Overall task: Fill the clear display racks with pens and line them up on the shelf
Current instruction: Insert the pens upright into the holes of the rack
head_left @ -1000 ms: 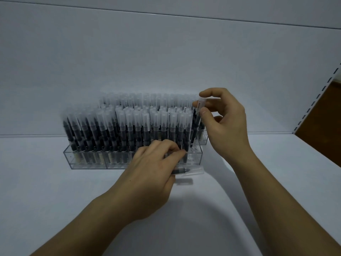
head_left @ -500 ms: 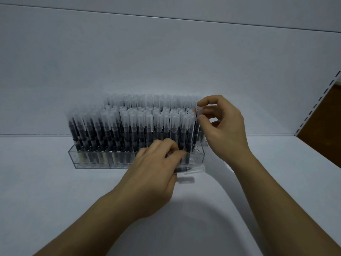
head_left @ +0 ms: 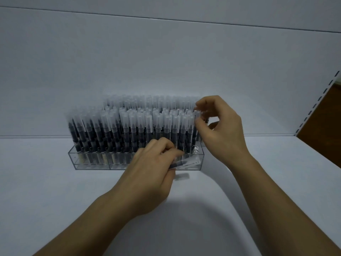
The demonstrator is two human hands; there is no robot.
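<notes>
At centre frame, on the white shelf point(head_left: 55, 200), a clear display rack point(head_left: 92, 161) packed with upright black pens point(head_left: 129, 130) under frosted caps. Right of centre, right hand point(head_left: 221, 130) pinching the cap of an end pen point(head_left: 197, 117) at the rack's right end. Lower centre, left hand point(head_left: 153, 167) curled round a loose pen point(head_left: 186, 162) pointing right across the rack's front wall. Hands apart.

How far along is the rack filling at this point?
Done: the rear rows and most of the front rack stand full of pens. In hand: the right hand pinches a pen by its cap at the rack's right end; the left hand holds a spare pen. Left: the last right-end holes, then lining up the racks.
</notes>
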